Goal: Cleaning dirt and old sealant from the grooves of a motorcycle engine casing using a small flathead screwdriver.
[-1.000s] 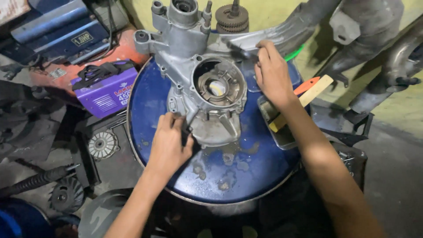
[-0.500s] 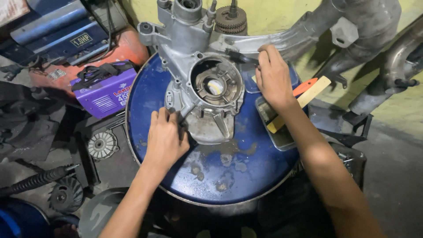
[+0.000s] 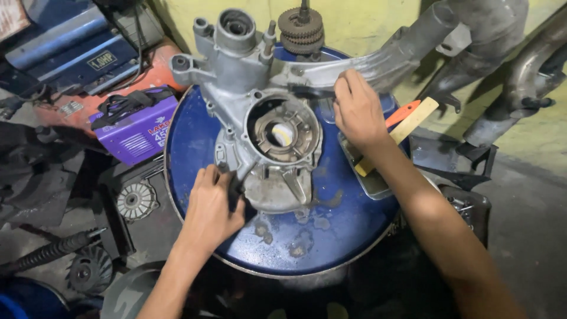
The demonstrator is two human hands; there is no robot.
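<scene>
Resting on the blue drum [image 3: 331, 230], the grey cast engine case [image 3: 260, 136] lies under your hands. Your left hand [image 3: 209, 210] curls closed on a dark rag [image 3: 235, 188] at its lower edge; your right hand [image 3: 357, 109] presses open-fingered on its upper arm. A purple box [image 3: 136, 130] sits left of the drum.

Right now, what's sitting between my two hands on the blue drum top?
In the head view, the grey metal engine casing lies between the left hand and right hand, on the blue drum top. Both hands touch it.
</scene>
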